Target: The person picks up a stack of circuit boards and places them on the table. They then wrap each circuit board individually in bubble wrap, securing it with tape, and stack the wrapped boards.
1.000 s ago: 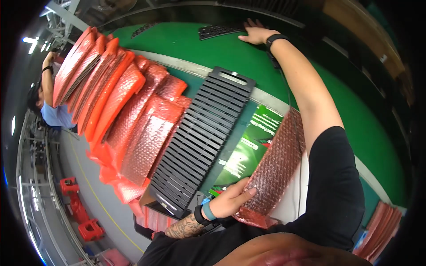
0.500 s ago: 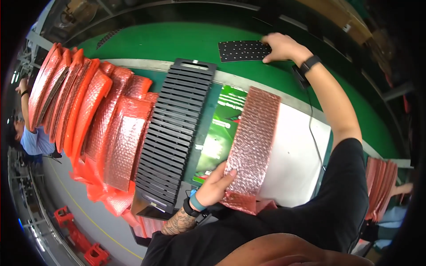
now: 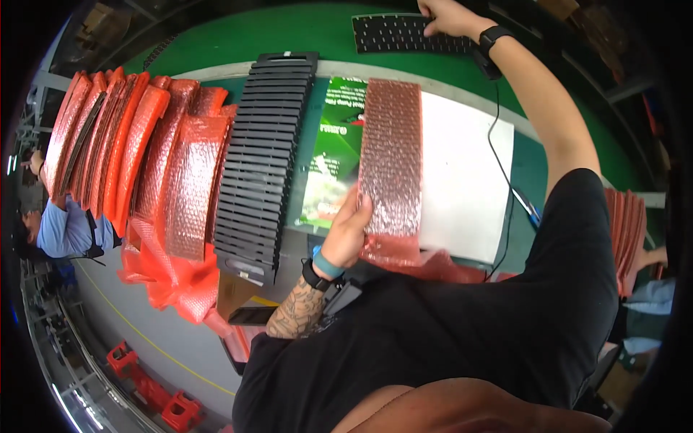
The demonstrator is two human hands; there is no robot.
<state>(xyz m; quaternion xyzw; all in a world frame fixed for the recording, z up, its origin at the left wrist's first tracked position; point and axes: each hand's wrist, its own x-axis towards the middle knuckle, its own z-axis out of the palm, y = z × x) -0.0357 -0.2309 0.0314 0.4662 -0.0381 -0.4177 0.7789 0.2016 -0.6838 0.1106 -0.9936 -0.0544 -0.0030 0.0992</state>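
My left hand (image 3: 348, 234) is closed on the lower left edge of a pink bubble-wrap bag (image 3: 393, 151), its thumb lying on the front. The bag lies over a green printed sheet (image 3: 333, 155) and a white board (image 3: 465, 162). At the far side my right hand (image 3: 449, 18) grips a long black circuit board (image 3: 386, 35) dotted with small light spots, on the green conveyor belt. Part of the board's far edge is hidden under my fingers. Left of the bag stands a black slotted rack (image 3: 256, 159).
Many pink bubble-wrap bags (image 3: 144, 144) stand stacked at the left. A black cable (image 3: 497, 123) and a pen (image 3: 533, 213) lie right of the white board. A co-worker in a blue shirt (image 3: 68, 224) is at the far left. More bags (image 3: 626, 231) stand at right.
The view has shifted, so the bench appears higher. My right hand now sits further along the black board's far edge, and more of the board shows. The left hand keeps its hold on the bag.
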